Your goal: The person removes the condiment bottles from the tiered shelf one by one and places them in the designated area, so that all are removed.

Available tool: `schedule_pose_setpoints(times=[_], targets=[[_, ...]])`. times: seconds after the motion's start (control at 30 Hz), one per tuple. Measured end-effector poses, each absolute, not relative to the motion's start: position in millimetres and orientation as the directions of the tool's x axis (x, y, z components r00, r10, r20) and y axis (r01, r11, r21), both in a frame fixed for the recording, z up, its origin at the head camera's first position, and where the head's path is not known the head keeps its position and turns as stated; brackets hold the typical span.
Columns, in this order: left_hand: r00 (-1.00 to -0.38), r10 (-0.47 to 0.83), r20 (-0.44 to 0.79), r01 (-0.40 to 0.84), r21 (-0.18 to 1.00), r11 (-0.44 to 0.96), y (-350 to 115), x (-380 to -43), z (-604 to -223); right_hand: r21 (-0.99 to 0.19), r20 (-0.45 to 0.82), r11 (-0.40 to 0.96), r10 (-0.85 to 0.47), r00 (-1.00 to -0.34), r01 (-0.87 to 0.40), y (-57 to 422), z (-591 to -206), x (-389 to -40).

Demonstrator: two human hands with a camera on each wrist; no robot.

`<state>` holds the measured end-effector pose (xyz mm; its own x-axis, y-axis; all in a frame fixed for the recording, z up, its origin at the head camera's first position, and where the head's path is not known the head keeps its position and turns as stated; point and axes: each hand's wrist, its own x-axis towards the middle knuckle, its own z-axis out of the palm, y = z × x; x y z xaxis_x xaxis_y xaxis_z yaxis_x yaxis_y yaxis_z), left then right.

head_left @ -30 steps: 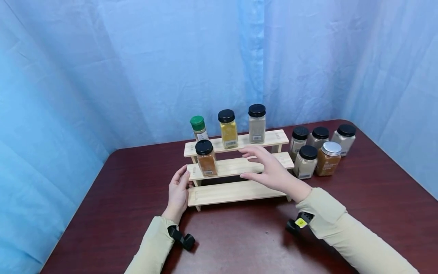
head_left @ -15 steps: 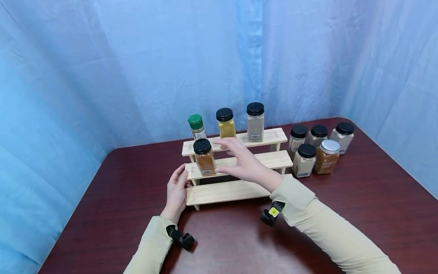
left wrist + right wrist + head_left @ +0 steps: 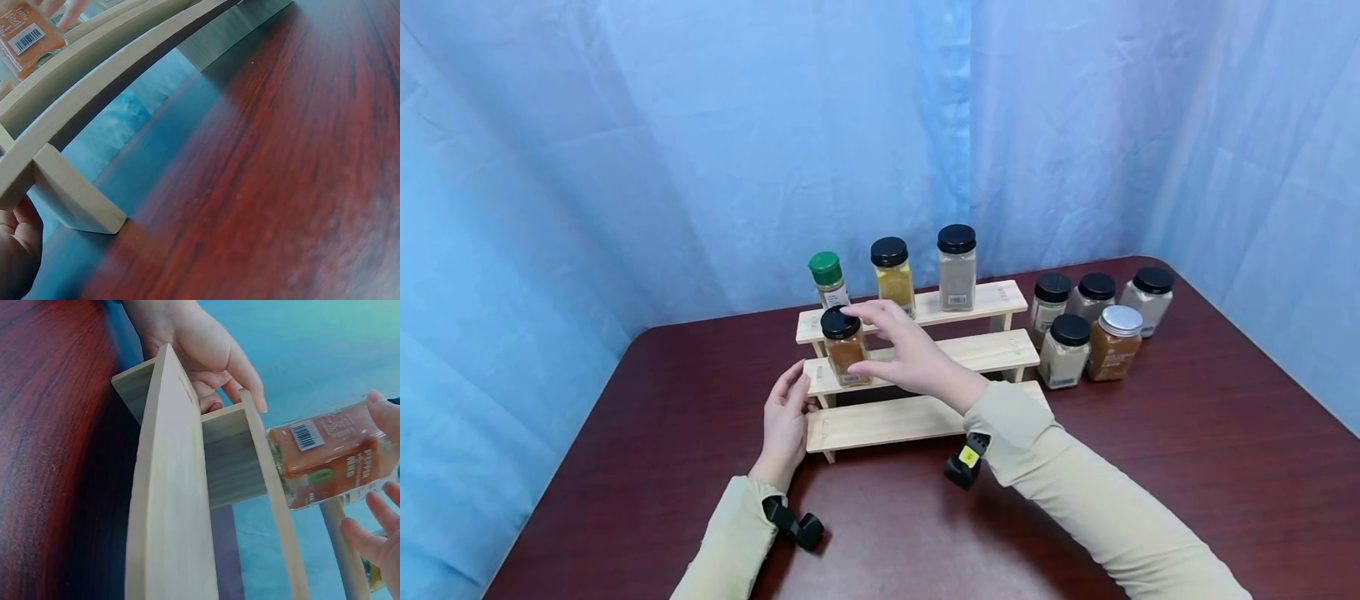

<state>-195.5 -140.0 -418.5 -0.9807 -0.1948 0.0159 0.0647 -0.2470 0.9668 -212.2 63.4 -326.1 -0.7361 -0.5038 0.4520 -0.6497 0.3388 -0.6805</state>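
One rack (image 3: 887,422) with three shelves (image 3: 988,352) bears four jars (image 3: 841,357); five more jars (image 3: 1108,354) stand to its right. One left hand (image 3: 784,425) and one right hand (image 3: 917,354) show.

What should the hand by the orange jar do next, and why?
Maybe the right hand should gently close round the orange jar. It's already beside it, but its fingers look spread, not wrapped round. The left hand is at the end of the rack, which could help keep it steady.

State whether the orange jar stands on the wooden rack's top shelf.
No, the orange jar stands on the middle shelf, with the right hand beside it.
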Motion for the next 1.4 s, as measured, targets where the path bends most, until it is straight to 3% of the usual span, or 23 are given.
schedule_pose_setpoints(times=[0.6,1.4], targets=[[-0.979,-0.204,-0.004,0.05,0.965,-0.257,-140.4,-191.4,-422.7,-0.725,0.419,0.323,-0.494,-0.762,-0.608,53.0,-344.8,-211.9],[-0.979,-0.201,0.019,0.067,0.97,-0.236,-139.8,-195.6,-419.8,-0.644,0.502,0.368,-0.459,-0.733,-0.671,49.8,-351.6,-211.7]])
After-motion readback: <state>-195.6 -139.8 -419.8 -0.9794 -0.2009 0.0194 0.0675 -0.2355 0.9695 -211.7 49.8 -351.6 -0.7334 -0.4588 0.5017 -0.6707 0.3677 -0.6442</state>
